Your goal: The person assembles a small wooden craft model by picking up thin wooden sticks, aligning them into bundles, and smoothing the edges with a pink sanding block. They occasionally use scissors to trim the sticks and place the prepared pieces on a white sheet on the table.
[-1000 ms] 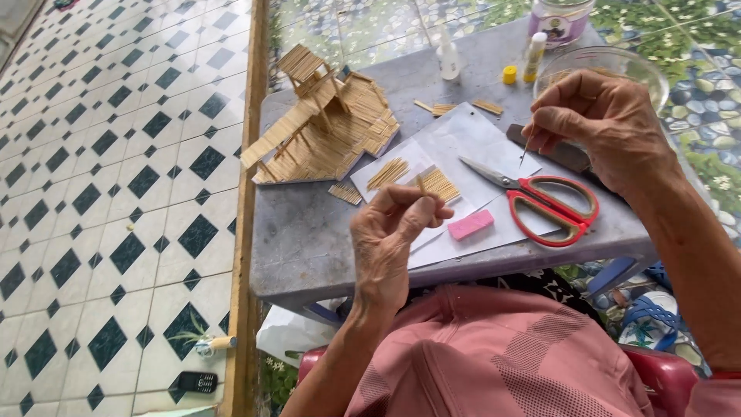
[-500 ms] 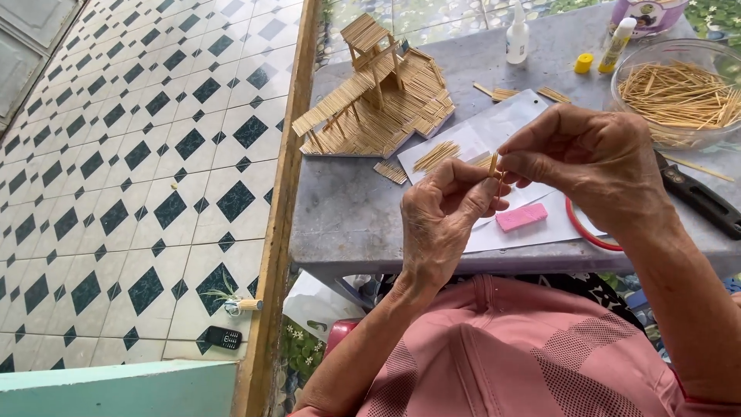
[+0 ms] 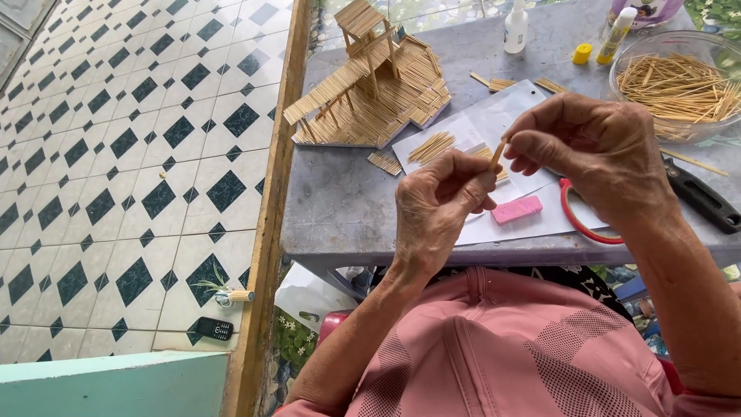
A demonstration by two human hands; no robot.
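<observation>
Nearest the camera, a pink cap (image 3: 494,347) fills the lower frame. Above it, the left hand (image 3: 440,212) is held over the near edge of the surface (image 3: 340,208), its fingers (image 3: 471,185) closed in a pinch on the lower end of a short stick (image 3: 499,153). The right hand (image 3: 594,150) is raised just beside it, thumb and forefinger closed on the upper part of the same stick. The stick is thus held between both hands, above the white sheet (image 3: 494,127), clear of the surface.

Handling, as judged: the stick is very light, thin and stiff along its length, but is likely to snap if bent or squeezed across the middle. The dry wood is not slippery; the small size is the difficulty. A fingertip pinch near each end is considered best, with light pressure only.

Under the hands, a pink block (image 3: 517,209) lies on the sheet, and a red scissor handle (image 3: 575,220) is partly hidden by the right wrist. A black tool (image 3: 702,201) lies to the right. Small bundles of cut sticks (image 3: 431,147) rest on the sheet.

Further off, a stick-built model house (image 3: 378,85) stands on the surface; it is judged fragile. A glass bowl (image 3: 679,85) of loose sticks is seen at right. At the far edge, a glue bottle (image 3: 515,27), a yellow cap (image 3: 583,53) and a glue tube (image 3: 617,35) are noted. A tiled floor (image 3: 131,147) lies to the left.
</observation>
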